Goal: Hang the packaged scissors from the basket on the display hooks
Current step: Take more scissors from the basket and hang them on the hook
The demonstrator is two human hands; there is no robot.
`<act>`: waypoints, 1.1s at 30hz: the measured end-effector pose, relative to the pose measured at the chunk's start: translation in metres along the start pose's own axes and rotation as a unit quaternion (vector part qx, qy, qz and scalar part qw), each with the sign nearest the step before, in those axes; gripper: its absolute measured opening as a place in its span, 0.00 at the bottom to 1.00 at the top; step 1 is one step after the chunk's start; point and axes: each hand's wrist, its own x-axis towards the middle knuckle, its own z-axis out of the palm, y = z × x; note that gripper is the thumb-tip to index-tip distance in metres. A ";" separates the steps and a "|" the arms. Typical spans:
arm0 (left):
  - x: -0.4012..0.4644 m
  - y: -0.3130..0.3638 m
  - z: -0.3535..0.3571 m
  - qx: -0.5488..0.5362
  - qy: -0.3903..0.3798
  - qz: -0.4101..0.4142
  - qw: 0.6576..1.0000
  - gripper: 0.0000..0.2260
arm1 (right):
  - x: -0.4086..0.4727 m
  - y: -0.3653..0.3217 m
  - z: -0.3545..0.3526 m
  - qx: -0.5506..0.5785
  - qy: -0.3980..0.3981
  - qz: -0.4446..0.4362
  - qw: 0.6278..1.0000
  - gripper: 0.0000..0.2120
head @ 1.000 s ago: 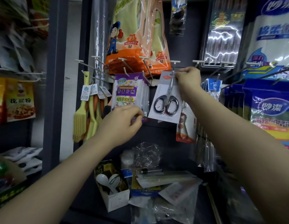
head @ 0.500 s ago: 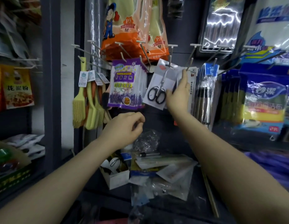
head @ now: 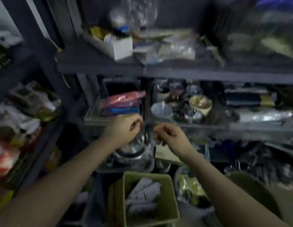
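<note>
A person's two bare arms reach forward over a crowded shop shelving unit, seen from a head-worn camera tilted steeply down; the whole view is smeared by motion. The left hand hangs with its fingers curled loosely inward, thumb near the fingertips, and nothing shows in its grip. The right hand hangs just beside it, close but apart, likewise loosely curled and holding nothing visible. Both hover in front of the edge of a lower shelf and above a clear glass bowl.

Below the hands, near the bottom of the view, stands an olive-green basket. Pale flat packets lie piled inside it, presumably the packaged scissors, though the blur hides their contents.

On the lower shelf sit a stack of red and blue packets and, to the right, several ceramic bowls. The upper shelf carries a small white box and clear plastic bags.
</note>
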 end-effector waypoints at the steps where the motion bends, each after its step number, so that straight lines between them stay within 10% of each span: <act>1: -0.017 -0.014 0.021 -0.017 -0.016 -0.028 0.999 0.11 | -0.009 0.027 0.014 -0.032 -0.001 0.039 0.999 0.12; 6: -0.093 -0.066 0.129 -0.098 -0.143 -0.178 0.969 0.07 | -0.058 0.162 0.073 -0.156 -0.109 0.218 0.957 0.06; 11: -0.130 -0.089 0.228 -0.036 -0.237 -0.244 0.940 0.07 | -0.067 0.277 0.111 -0.163 -0.136 0.338 0.917 0.21; 18: -0.133 -0.113 0.294 -0.007 -0.218 -0.509 0.833 0.29 | -0.050 0.348 0.128 -0.128 -0.113 0.298 0.939 0.30; 33: -0.127 -0.126 0.312 0.045 -0.280 -0.373 0.883 0.11 | -0.063 0.333 0.064 0.041 -0.071 0.300 0.950 0.04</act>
